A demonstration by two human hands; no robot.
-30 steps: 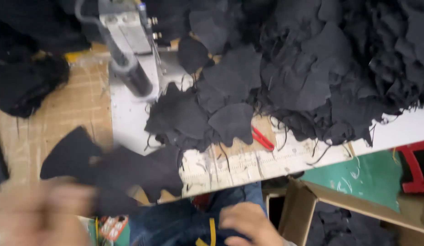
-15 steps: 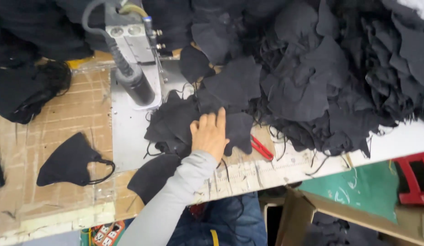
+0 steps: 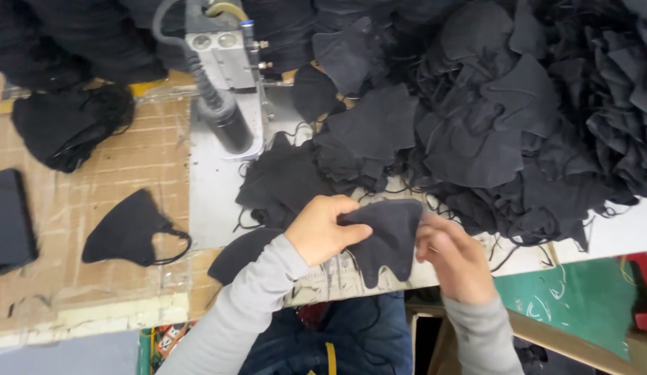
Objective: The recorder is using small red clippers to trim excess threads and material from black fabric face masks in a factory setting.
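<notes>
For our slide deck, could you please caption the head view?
Both hands, left hand and right hand, hold a black mask piece before a heap of black mask pieces.

Both arms enter from the bottom edge of the frame, clad in light grey sleeves. The left arm rises from the lower left toward the centre, its forearm slanting up and to the right, the sleeve ending at the wrist. The left hand sits just left of centre, back toward the camera, fingers curled and thumb pressed forward in a pinch. The right arm comes up from the lower middle right, shorter in view, its cuff just below the wrist. The right hand lies right of centre, slightly lower than the left, fingers bent inward and closed in a grip facing the left hand.
</notes>
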